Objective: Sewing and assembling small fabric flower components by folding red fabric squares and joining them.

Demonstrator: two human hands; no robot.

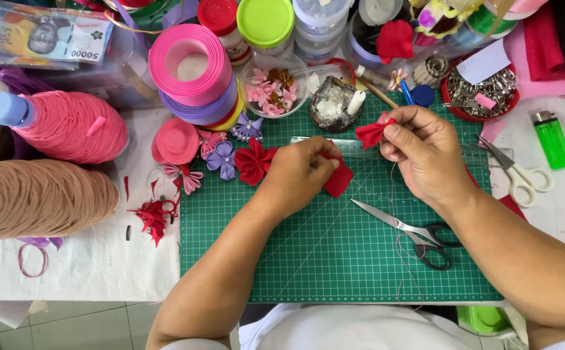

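Observation:
My left hand (299, 174) pinches a folded red fabric piece (339, 179) over the green cutting mat (308, 259). My right hand (425, 152) holds a small cluster of folded red fabric petals (371, 133) between thumb and fingers, a little above and right of the left hand. A thin thread hangs from the right hand down across the mat. A finished red fabric flower (254, 162) lies just left of my left hand.
Black-handled scissors (419, 232) lie on the mat; white-handled scissors (522, 175) and a green lighter (552, 138) lie at right. Two thread cones (68, 126) (42, 198), stacked ribbon rolls (192, 71), small fabric flowers, jars and a red dish of metal clips (483, 87) crowd the back and left.

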